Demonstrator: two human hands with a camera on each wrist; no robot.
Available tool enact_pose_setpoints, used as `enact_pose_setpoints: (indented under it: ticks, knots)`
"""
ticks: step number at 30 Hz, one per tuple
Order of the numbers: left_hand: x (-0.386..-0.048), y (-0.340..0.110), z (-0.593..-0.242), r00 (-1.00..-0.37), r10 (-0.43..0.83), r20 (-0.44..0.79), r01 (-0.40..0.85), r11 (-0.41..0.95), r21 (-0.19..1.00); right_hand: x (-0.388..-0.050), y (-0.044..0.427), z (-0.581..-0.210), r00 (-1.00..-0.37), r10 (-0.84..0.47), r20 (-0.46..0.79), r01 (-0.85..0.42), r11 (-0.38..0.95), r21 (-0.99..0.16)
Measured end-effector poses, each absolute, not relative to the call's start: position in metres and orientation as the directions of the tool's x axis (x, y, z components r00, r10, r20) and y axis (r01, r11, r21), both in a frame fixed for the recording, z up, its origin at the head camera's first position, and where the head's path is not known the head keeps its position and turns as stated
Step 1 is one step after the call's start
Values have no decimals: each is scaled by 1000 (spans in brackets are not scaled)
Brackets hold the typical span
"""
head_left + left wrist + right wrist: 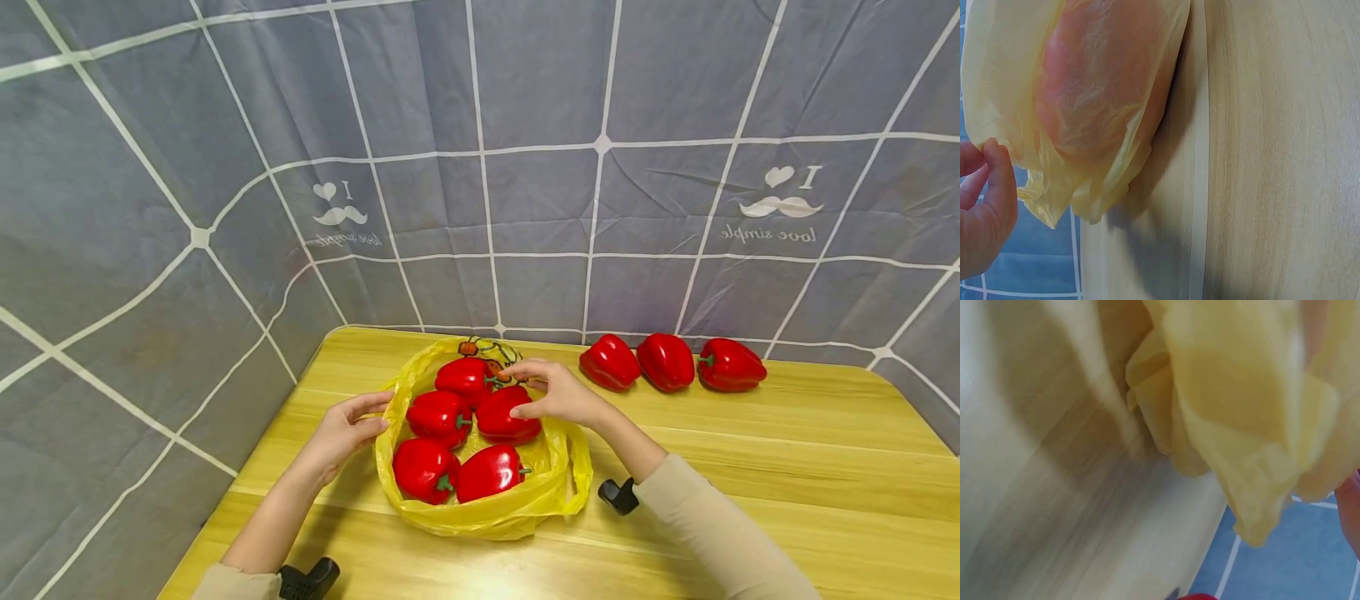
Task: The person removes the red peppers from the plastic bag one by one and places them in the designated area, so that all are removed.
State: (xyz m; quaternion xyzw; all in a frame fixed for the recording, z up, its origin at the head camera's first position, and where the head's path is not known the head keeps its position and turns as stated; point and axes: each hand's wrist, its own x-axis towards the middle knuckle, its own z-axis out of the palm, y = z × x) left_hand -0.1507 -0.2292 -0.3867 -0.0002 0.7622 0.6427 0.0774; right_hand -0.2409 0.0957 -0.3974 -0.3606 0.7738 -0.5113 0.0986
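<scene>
Right hand at two o'clock of the yellow bag, reaching in over the rim. Thumb on one red pepper, fingers stretched past it towards eleven. Gripping or only touching: cannot tell; right wrist view is mostly plastic.

Left hand at nine o'clock, thumb and finger pinching the bag's edge, clearest in the left wrist view.

Bag sits mouth up and wide on the wooden table; handle loop slack between three and four. Inside, besides the pepper under the thumb, four more peppers at twelve, ten, eight and six o'clock.

Farther out, at two o'clock from the bag, three loose peppers in a row by the table's back edge. Behind, grey curtain with white grid lines.

Tally: five of eight visible peppers inside, three outside. Judgement: bagging past halfway; those three left, plus perhaps settling the pepper under the thumb. Bag not yet closed.
</scene>
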Motion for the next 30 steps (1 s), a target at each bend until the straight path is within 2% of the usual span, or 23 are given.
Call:
enact_pose_setpoints:
  ticks: [20,30]
  knots:
    - [-151,-231,-387,-989,98,-112,-95,165,982,-241,108,-416,-762,-634,132,-415,322,-851]
    - [-151,-235,-385,-989,90,-114,-97,174,980,-243,105,-419,-754,-647,113,-388,300,-871]
